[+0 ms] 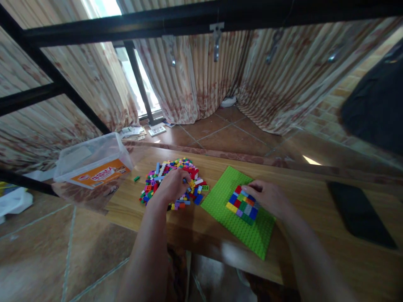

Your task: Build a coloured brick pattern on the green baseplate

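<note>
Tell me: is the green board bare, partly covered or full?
Partly covered: coloured bricks sit on the green board, leaving bare green around them.

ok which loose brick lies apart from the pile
The green brick lying alone between the plastic box and the pile; the other loose ones are heaped together.

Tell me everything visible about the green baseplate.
The green baseplate is a thin, four-cornered studded sheet, apparently plastic. It lies flat and askew on the wooden tabletop, beside the loose brick pile. A multicolored brick patch sits near its middle. The right hand is at that patch; whether it touches the baseplate is unclear.
</note>
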`<action>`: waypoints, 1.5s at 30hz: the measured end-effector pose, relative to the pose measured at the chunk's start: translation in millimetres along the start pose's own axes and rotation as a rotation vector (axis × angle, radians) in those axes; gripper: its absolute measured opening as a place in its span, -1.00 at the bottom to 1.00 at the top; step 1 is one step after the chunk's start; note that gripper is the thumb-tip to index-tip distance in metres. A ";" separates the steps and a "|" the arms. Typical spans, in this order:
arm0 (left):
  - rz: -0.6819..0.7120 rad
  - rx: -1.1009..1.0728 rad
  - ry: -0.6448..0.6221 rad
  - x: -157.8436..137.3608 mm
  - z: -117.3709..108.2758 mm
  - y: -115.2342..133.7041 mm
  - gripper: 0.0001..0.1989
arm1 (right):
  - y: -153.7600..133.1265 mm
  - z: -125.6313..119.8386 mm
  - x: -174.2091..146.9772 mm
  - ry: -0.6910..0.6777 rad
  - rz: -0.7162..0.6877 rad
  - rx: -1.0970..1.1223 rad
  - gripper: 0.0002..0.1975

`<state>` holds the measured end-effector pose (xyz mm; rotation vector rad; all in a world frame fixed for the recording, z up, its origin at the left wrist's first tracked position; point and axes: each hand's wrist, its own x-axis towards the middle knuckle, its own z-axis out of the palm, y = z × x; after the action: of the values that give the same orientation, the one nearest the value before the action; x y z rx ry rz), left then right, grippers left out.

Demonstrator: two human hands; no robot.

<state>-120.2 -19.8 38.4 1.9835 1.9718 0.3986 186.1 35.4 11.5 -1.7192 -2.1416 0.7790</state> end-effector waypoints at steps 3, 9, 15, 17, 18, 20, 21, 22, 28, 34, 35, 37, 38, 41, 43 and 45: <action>0.001 0.010 0.006 0.3 1.2 1.3 -0.74 | 1.1 -3.4 -0.2 -0.017 -0.010 0.032 -0.61; 0.011 0.022 -0.006 2.4 7.3 0.8 -0.67 | 1.0 -5.2 -2.1 -0.029 -0.011 0.031 -0.59; 0.036 0.026 0.009 4.8 12.2 -0.5 -0.74 | 0.9 -5.0 -2.2 -0.031 -0.021 0.039 -0.61; 0.046 0.019 0.007 5.4 11.0 -0.6 -0.79 | 0.9 -5.2 -2.0 -0.028 -0.019 0.038 -0.61; 0.053 0.010 0.008 5.5 9.4 0.0 -0.83 | 0.6 -5.4 -2.1 -0.025 -0.019 0.039 -0.61; 0.075 -0.027 0.027 4.7 5.0 3.3 -0.88 | -0.3 -6.0 -2.5 -0.019 -0.017 0.039 -0.62; 0.092 -0.059 0.043 4.1 2.7 6.0 -0.89 | -1.0 -6.5 -2.7 -0.012 -0.017 0.038 -0.62; 0.113 -0.102 0.063 3.4 1.1 9.5 -0.88 | -1.8 -7.1 -3.0 0.000 -0.019 0.037 -0.62; 0.185 -0.416 0.081 2.3 16.6 45.4 -0.80 | -5.9 -10.5 -3.3 0.115 -0.033 0.072 -0.67; 0.185 -0.562 -0.094 5.6 51.9 82.8 -0.73 | -6.5 -10.4 -5.6 0.172 -0.094 0.236 -0.73; 0.172 -0.592 -0.108 6.7 55.9 86.1 -0.73 | -7.1 -10.4 -6.8 0.146 -0.119 0.283 -0.75; 0.131 -0.652 -0.124 9.3 61.6 89.8 -0.72 | -9.7 -10.6 -9.6 0.078 -0.188 0.334 -0.75; 0.106 -0.674 -0.129 10.6 63.4 90.6 -0.72 | -11.7 -10.6 -11.0 0.045 -0.231 0.335 -0.74; 0.064 -0.704 -0.146 14.3 65.5 90.6 -0.72 | -18.5 -9.1 -14.6 -0.009 -0.357 0.270 -0.70; 0.079 -0.720 -0.163 16.1 66.0 90.1 -0.73 | -22.3 -6.1 -15.8 -0.008 -0.398 0.200 -0.68; 0.113 -0.743 -0.170 17.6 67.6 89.7 -0.73 | -24.8 -2.0 -16.2 0.017 -0.406 0.112 -0.68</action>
<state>-10.5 -4.1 13.2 1.5723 1.3301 0.8176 171.1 16.8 29.1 -1.1738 -2.2791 0.7461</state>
